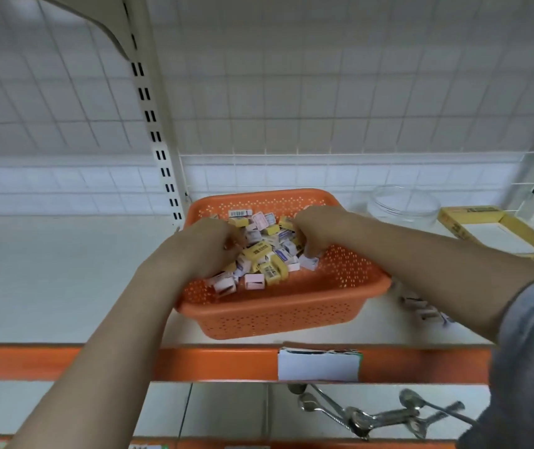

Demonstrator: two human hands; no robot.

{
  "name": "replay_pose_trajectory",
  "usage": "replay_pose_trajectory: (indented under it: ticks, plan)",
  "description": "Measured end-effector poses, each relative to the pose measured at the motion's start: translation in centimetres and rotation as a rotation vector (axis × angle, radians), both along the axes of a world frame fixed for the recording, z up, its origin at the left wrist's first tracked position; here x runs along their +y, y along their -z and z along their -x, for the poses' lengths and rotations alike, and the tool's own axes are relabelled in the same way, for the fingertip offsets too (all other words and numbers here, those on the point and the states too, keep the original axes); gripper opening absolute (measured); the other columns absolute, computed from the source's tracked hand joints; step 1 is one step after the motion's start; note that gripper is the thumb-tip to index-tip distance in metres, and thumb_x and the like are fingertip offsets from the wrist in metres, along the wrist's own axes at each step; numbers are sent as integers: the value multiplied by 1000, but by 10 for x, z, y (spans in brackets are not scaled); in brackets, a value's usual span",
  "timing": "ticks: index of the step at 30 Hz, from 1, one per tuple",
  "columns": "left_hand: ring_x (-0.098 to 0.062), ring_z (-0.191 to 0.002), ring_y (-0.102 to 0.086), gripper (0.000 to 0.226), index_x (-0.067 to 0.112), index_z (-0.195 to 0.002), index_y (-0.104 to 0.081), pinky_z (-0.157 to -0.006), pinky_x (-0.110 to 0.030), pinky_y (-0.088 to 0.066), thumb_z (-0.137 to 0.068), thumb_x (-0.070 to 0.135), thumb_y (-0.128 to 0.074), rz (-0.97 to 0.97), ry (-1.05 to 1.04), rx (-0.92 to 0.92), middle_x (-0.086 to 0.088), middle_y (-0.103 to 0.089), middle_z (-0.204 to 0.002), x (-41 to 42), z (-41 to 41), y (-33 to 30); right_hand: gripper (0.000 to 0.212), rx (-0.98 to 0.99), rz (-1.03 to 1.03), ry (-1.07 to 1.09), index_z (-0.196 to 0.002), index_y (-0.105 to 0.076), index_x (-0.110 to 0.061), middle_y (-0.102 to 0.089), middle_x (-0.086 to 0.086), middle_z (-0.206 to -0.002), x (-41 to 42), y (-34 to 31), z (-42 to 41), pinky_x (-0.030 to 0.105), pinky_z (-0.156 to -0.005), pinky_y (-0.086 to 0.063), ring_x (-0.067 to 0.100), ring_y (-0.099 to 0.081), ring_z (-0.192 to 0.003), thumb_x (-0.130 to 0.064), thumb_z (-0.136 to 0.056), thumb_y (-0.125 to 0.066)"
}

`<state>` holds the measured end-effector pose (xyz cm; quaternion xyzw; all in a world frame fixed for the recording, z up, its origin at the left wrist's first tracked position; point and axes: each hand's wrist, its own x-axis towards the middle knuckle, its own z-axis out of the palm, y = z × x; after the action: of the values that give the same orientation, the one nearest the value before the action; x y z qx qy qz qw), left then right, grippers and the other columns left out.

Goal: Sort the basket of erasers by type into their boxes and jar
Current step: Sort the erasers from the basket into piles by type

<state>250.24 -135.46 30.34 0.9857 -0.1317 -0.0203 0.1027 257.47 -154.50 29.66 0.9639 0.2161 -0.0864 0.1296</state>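
An orange perforated basket (291, 314) sits on the white shelf, holding several small erasers (264, 254) in yellow, white and pink sleeves. Both my hands are inside it. My left hand (202, 247) has its fingers curled down into the left side of the pile. My right hand (315, 233) digs in on the right, fingers curled, with a white eraser (309, 262) at its fingertips. What either hand actually grips is hidden. A clear glass jar (403, 207) stands behind the basket to the right, beside an open yellow box (472, 218).
A few small erasers (421, 307) lie on the shelf right of the basket. The shelf has an orange front rail (97, 361) with a white label (319, 366). Metal spoons (372, 416) lie on the shelf below. A slotted upright (158, 137) stands behind.
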Motion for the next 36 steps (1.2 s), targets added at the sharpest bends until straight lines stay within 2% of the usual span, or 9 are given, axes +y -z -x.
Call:
replay_pose_trajectory:
  ticks: [4,6,10,16,19,24,28,31,36]
  plan:
    - [-12,-102,-57,28,26,-119,-62,-89,-30,-46,-95,22,-49,10,34,21,7,-62,-120,3,-4,3,23,3,-5,-20,-69,-49,-13,-51,-2,-65,-1,3,-5,28,-63,-44,21,-52,-75,-18,-79,-69]
    - [-11,-101,-57,28,27,-120,-61,-88,-27,-45,-94,23,-52,-7,49,26,7,-61,-119,4,-9,4,11,16,-81,-2,-78,-63,-10,-65,4,-77,-5,2,-10,29,-66,-49,22,-60,-76,-20,-79,-68]
    - [-4,-89,-56,38,28,-120,-61,-79,-18,-44,-84,17,-68,-84,93,98,12,-63,-107,-1,-19,7,16,-26,-468,88,-97,-64,-17,-63,-2,-97,-17,-16,-6,28,-71,-50,16,-64,-80,-26,-84,-65]
    - [-14,-89,-65,32,26,-106,-66,-80,-38,-55,-76,19,-76,-199,169,98,11,-62,-108,-7,-33,9,6,-169,-1055,215,-90,-66,-20,-60,-10,-80,-37,-19,26,6,-54,-39,2,-55,-68,-21,-85,-64]
    - [-13,-93,-58,29,27,-103,-66,-81,-34,-50,-76,36,-74,-220,210,30,12,-59,-100,-7,-39,7,8,-218,-1300,279,-86,-69,-19,-68,-6,-80,-48,-13,43,10,-57,-41,3,-59,-67,-26,-84,-67]
    - [-14,-84,-58,10,31,-93,-56,-76,-36,-50,-87,37,-61,-79,190,-89,15,-58,-83,-24,-35,-16,14,-205,-1692,440,-81,-70,-21,-69,0,-72,-63,-3,69,32,-70,-53,12,-64,-66,-32,-86,-64]
    - [-18,-73,-54,15,16,-94,-49,-65,-35,-44,-95,32,-48,171,185,-197,4,-54,-76,-57,-16,-32,22,-273,-1862,544,-79,-67,-11,-58,1,-60,-84,4,92,19,-56,-52,7,-57,-53,-25,-94,-57]
    - [-21,-81,-56,15,16,-107,-49,-69,-36,-43,-99,26,-41,361,192,-261,3,-54,-80,-93,1,-29,22,-329,-1918,609,-77,-66,-11,-56,-3,-52,-110,10,108,17,-55,-53,7,-55,-50,-21,-94,-57]
    - [-16,-92,-44,29,21,-123,-55,-74,-23,-27,-99,19,-40,467,262,-239,-1,-50,-95,-157,15,-13,19,-395,-1881,699,-90,-69,-4,-57,6,-65,-173,23,132,15,-57,-53,10,-58,-56,-20,-92,-59]
